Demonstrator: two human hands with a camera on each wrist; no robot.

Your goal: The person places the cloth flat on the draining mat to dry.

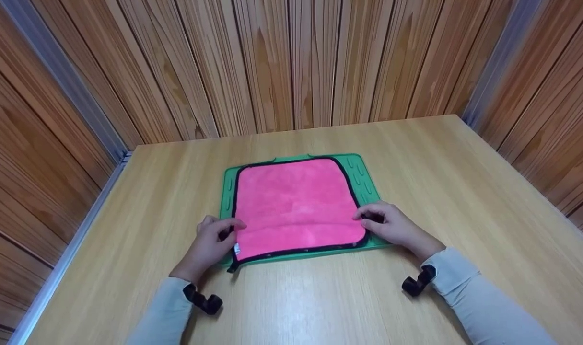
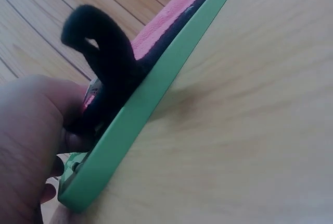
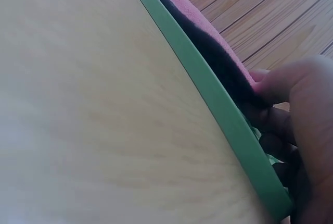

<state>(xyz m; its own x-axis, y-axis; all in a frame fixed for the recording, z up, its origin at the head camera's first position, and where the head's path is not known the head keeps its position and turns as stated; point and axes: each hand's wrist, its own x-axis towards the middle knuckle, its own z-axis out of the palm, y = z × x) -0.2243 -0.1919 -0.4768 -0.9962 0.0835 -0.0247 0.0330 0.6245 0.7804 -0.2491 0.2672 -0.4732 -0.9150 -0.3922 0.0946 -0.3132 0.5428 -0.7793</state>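
A pink cloth with black edging lies spread over a green board, leaving the board's left and right margins showing. At the cloth's left edge, my left hand pinches the border between thumb and fingers, just above a small white tag. My right hand pinches the opposite edge near the lower right corner. A black hanging loop stands up from the near left corner in the left wrist view. Along the front, the black edging rests just above the board's green rim in the right wrist view.
The board sits on a light wooden table. Wood-plank panels rise behind the table and on both sides, with metal posts at the corners. Black straps are worn at both wrists, over pale sleeves.
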